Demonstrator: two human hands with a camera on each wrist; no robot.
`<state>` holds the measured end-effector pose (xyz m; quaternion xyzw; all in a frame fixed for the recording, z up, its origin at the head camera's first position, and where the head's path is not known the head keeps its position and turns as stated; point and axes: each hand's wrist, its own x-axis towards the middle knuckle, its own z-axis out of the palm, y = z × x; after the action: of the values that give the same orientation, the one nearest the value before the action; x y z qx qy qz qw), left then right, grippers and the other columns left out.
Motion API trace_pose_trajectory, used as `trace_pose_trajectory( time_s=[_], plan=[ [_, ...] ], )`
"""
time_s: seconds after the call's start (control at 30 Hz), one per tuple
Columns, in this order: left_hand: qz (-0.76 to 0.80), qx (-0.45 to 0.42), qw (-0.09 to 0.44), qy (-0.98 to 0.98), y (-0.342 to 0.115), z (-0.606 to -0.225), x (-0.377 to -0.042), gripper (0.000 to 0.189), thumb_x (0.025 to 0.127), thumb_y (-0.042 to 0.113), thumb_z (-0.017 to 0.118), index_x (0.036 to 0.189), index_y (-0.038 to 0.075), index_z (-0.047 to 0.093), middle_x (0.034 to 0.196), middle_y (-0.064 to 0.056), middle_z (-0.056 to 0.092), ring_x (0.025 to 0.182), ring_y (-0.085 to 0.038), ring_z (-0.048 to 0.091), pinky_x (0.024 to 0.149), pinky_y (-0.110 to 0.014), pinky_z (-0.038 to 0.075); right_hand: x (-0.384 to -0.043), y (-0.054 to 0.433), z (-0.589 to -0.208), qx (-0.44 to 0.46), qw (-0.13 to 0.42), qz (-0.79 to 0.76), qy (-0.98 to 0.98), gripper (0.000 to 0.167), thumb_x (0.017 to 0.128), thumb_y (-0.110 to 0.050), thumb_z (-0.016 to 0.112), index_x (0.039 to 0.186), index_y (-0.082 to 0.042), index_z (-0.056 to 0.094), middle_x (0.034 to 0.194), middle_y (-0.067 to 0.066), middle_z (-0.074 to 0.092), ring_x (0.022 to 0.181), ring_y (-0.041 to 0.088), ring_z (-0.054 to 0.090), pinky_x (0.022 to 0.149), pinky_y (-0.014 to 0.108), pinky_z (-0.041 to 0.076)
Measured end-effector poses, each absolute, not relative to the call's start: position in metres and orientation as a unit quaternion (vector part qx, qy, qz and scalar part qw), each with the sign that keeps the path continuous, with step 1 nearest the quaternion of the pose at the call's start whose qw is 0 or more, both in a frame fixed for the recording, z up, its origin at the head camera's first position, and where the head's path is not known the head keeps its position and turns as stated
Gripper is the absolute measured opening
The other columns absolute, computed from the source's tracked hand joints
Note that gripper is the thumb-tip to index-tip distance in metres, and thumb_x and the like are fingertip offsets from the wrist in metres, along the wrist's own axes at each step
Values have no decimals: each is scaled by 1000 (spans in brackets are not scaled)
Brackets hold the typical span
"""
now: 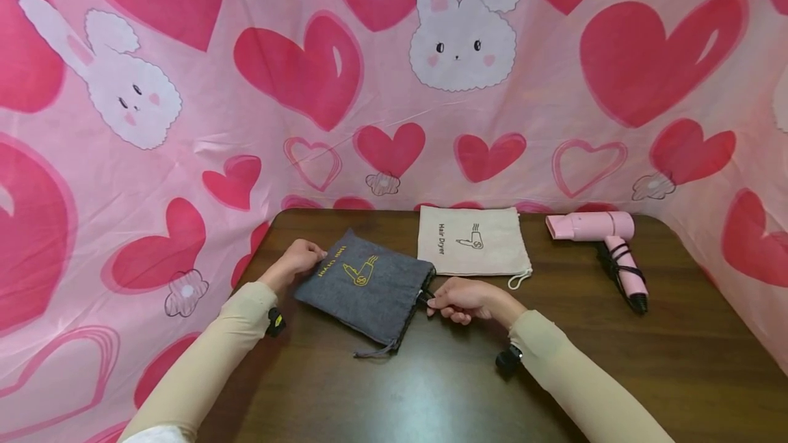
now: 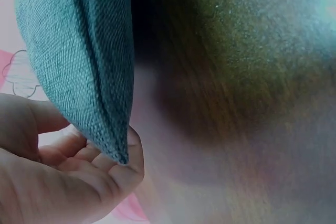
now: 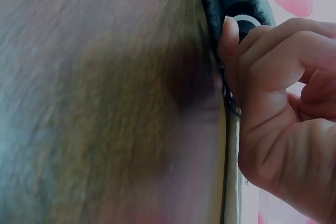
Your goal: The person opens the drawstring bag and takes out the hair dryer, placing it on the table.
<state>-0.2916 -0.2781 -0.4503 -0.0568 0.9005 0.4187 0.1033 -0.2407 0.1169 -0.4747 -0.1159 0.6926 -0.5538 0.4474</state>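
Note:
A dark grey drawstring bag (image 1: 382,292) with a yellow hair dryer print lies on the table, plumped by something mostly hidden inside. My left hand (image 1: 301,256) pinches the edge of its closed end. In the left wrist view, the thumb and curled fingers (image 2: 100,166) are around the bag's corner (image 2: 118,148). At the bag's mouth, my right hand (image 1: 468,299) pinches a black cord (image 1: 425,298) that sticks out of the opening. A black ribbed end with a pale rim (image 3: 245,24) shows there in the right wrist view, beside the right thumb.
Behind the grey bag, a cream drawstring bag (image 1: 474,241) marked "Hair Dryer" lies flat. A pink hair dryer (image 1: 594,225) with its black cord wound round the handle lies at the back right of the brown wooden table (image 1: 462,388). Pink heart-print cloth (image 1: 382,108) hangs close around the table's far edges.

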Motion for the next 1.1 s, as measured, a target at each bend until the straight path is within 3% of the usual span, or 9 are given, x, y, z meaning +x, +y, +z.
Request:
trace_pose_trajectory(
  time_s=[0.17,0.47,0.7,0.9,1.0,1.1],
  plan=[
    [440,-55,122,888,-279,-446,-289,21,104,9,61,95,-6,73,79,-6,55,68,-16,49,59,-30,43,-238,119,-475,-118,437,-550,702,26,108,-16,59,106,7,71,64,-1,51,48,5,47,44,19,39],
    [471,-64,182,861,-282,-446,-288,37,110,21,54,77,6,59,66,1,43,58,-14,41,55,-28,35,-239,112,-475,-117,427,-552,707,26,109,-21,60,103,3,67,78,7,73,53,8,64,44,20,46],
    [463,-58,181,866,-284,-450,-287,27,107,16,57,89,3,72,65,2,46,59,-13,44,55,-28,38,-238,109,-476,-112,431,-552,705,23,110,-19,57,103,1,66,80,6,74,58,9,68,45,20,47],
    [454,-51,158,875,-284,-450,-286,23,104,10,59,108,-8,74,80,-2,57,68,-14,52,60,-28,45,-237,108,-476,-114,430,-551,706,22,110,-17,57,102,2,66,80,6,73,59,9,68,45,20,47],
    [448,-48,147,881,-283,-448,-285,23,104,9,60,109,-10,73,86,-5,60,72,-15,53,62,-28,46,-237,109,-477,-116,430,-549,707,23,110,-17,57,103,3,66,80,6,73,59,9,68,45,20,47],
    [456,-56,141,877,-282,-448,-285,22,102,7,61,107,-10,74,83,-5,57,69,-16,51,60,-29,44,-237,111,-477,-117,430,-548,708,24,109,-17,57,104,4,68,79,6,73,59,9,68,45,20,47]
  ],
)
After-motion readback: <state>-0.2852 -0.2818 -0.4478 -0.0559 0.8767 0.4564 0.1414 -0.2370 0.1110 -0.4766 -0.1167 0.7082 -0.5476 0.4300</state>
